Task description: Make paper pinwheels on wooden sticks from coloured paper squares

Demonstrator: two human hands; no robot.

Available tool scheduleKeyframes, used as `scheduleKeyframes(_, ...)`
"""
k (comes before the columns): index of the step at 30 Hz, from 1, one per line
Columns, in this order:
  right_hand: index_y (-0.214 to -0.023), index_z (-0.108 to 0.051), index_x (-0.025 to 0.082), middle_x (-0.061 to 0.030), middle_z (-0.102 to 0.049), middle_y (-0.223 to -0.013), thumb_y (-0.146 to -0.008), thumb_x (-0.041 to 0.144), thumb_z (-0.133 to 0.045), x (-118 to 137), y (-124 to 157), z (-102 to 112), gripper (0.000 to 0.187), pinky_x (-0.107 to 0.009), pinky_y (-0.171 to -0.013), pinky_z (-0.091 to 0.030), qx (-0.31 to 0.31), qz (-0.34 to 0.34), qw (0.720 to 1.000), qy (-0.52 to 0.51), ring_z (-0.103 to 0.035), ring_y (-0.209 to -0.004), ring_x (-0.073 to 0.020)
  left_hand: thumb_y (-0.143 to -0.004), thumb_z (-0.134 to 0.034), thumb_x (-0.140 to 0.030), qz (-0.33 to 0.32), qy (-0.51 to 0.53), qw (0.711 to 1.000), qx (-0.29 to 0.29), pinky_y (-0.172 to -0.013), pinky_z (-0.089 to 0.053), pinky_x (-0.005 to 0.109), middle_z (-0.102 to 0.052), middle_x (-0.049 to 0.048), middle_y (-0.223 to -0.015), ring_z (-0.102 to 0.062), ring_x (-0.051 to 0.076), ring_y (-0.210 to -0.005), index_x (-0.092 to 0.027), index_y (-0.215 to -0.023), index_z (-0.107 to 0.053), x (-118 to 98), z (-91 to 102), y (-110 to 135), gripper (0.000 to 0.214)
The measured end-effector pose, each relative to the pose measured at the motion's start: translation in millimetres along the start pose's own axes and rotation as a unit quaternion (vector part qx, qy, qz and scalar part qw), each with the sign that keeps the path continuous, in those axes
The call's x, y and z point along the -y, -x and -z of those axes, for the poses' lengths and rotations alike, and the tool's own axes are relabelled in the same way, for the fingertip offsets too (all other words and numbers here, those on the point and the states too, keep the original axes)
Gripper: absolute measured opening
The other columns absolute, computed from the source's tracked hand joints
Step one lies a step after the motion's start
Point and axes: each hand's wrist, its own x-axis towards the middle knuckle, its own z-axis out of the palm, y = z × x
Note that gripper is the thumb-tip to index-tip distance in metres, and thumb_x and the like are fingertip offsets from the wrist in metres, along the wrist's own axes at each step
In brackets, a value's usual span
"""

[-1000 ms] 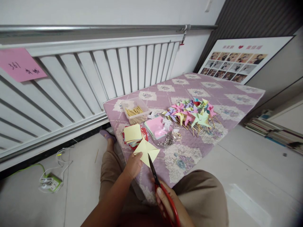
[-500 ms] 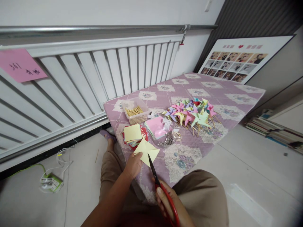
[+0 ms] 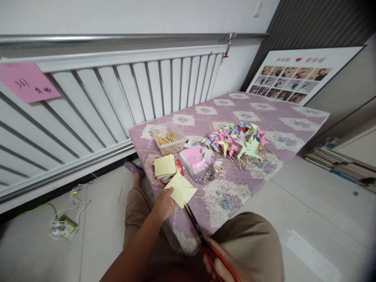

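A square of pale yellow paper [image 3: 182, 188] with slits running in from its corners is pinched at its left side by my left hand [image 3: 165, 203]. My right hand [image 3: 216, 258] grips red-handled scissors [image 3: 196, 224], their dark blades slightly parted and the tips at the paper's near corner. Just beyond the sheet lies a stack of coloured paper squares [image 3: 165, 165], yellow on top. Pink sheets [image 3: 192, 157] sit to the right of that stack, partly under a clear plastic bag holding small metal fasteners [image 3: 208, 174].
A clear plastic box [image 3: 182, 138] of thin wooden sticks stands behind the stacks. Several finished paper pinwheels [image 3: 235, 141] lie heaped on the purple quilted cloth [image 3: 217, 117]. A white radiator [image 3: 141, 88] runs along the left. A power strip [image 3: 67, 228] with cables rests on the floor.
The scissors have drawn back toward me, from near the paper's middle to its near corner, and their blades have parted. The paper has shifted slightly in my left hand's hold.
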Motion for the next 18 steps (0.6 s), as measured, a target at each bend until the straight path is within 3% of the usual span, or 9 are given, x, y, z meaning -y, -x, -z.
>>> scheduleKeyframes(3, -0.125, -0.057, 0.029, -0.0069, -0.061, -0.082, -0.078, 0.063, -0.056, 18, 11, 20, 0.058, -0.036, -0.061, -0.047, -0.01, 0.03, 0.999, 0.013, -0.056, -0.069, -0.0231, -0.077, -0.065, -0.023, 0.043, 0.0, 0.999, 0.019, -0.093, -0.048, 0.035, -0.071, 0.0096, -0.107, -0.065, 0.024, -0.101, -0.014, -0.108, -0.065, -8, 0.9, 6, 0.032)
scheduleKeyframes(9, -0.136, -0.036, 0.028, -0.0044, -0.057, -0.09, -0.085, 0.053, -0.054, 46, -9, 37, 0.059, -0.026, -0.052, -0.041, -0.097, 0.096, 0.989, 0.047, -0.049, -0.061, -0.0138, -0.073, -0.067, -0.023, 0.148, -0.07, 0.982, 0.096, -0.091, -0.049, 0.039, -0.07, 0.0164, -0.108, -0.067, 0.027, -0.097, -0.009, -0.111, -0.064, -24, -5.3, 27, 0.04)
scheduleKeyframes(15, -0.132, -0.039, 0.027, -0.0052, -0.061, -0.106, -0.077, 0.047, -0.068, 63, -49, 1, 0.066, -0.028, -0.064, -0.048, -0.112, 0.113, 0.987, -0.039, -0.06, -0.078, -0.0172, -0.075, -0.065, -0.024, 0.201, -0.166, 0.946, 0.19, -0.081, -0.051, 0.038, -0.071, 0.0175, -0.103, -0.068, 0.027, -0.088, -0.009, -0.104, -0.068, -36, -17.5, 35, 0.033)
scheduleKeyframes(18, -0.129, -0.039, 0.024, -0.0071, -0.064, -0.112, -0.073, 0.041, -0.074, 67, -60, -21, 0.068, -0.033, -0.079, -0.05, -0.122, 0.096, 0.983, -0.099, -0.062, -0.094, -0.0225, -0.074, -0.067, -0.027, 0.213, -0.214, 0.932, 0.201, -0.079, -0.05, 0.036, -0.072, 0.0163, -0.098, -0.068, 0.026, -0.084, -0.009, -0.101, -0.07, -41, -24.2, 36, 0.033)
